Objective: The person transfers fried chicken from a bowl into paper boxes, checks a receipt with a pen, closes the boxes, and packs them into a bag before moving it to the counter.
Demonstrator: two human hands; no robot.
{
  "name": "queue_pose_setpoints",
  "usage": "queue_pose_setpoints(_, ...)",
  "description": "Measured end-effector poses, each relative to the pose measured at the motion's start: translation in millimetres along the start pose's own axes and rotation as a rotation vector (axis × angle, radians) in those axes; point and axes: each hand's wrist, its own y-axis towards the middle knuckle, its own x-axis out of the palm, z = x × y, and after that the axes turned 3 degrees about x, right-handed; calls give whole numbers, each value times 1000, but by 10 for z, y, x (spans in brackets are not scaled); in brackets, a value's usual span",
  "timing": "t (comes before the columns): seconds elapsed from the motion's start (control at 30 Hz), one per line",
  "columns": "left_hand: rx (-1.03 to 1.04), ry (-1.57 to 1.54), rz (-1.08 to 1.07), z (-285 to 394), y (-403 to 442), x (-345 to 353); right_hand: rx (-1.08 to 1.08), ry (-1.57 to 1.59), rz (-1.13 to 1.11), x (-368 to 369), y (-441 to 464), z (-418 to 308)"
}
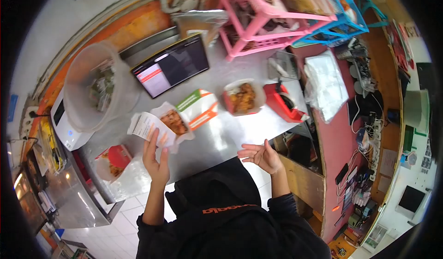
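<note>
My left hand (157, 162) has its fingers on a white printed slip (142, 126), which looks held among them; some fingers are hidden. Right beside the slip, an open paper food box (173, 121) holds browned pieces of food. A white, green and orange carton (198, 109) stands against that box. My right hand (264, 158) is raised near the counter's front edge, palm up, with fingers apart and nothing in it. Beyond it, another open box (243, 97) contains browned fried pieces. A red tape dispenser (285, 103) stands to that box's right.
A tablet (171, 66) leans at the back of the metal counter (203, 143). Left of it stands a clear bucket (94, 86) with packets inside. A red-and-white food box (114, 162) lies at front left. Pink (263, 16) and blue (337, 26) baskets stand back right, near plastic bags (325, 81).
</note>
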Motion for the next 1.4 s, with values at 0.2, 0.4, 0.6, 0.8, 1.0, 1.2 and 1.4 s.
queue_pose_setpoints(0.2,-99,-678,-731,404,-261,1453,747,-1400,377,-1699,-437,527)
queue_pose_setpoints(0.4,-282,-98,-576,-613,-699,2558,429,-1487,-277,-3324,-1174,1312)
queue_pose_setpoints(0.6,433,486,-738,-596,-342,2827,876,-1652,-304,-2743,-1477,-414)
queue_pose_setpoints(0.8,268,463,-544,-575,278,2875,101,-1829,377,-1226,-511,-2004)
queue_pose_setpoints(1.0,-145,-173,-363,-81,305,2909,-472,-1778,553,-1244,473,-2084)
queue_pose_setpoints(1.2,-221,32,-230,-519,-513,3201,-538,-1591,683,-1341,572,-1912)
queue_pose_setpoints(1.4,-103,641,-248,-510,-659,3108,-985,-853,837,-1314,-2,-1510)
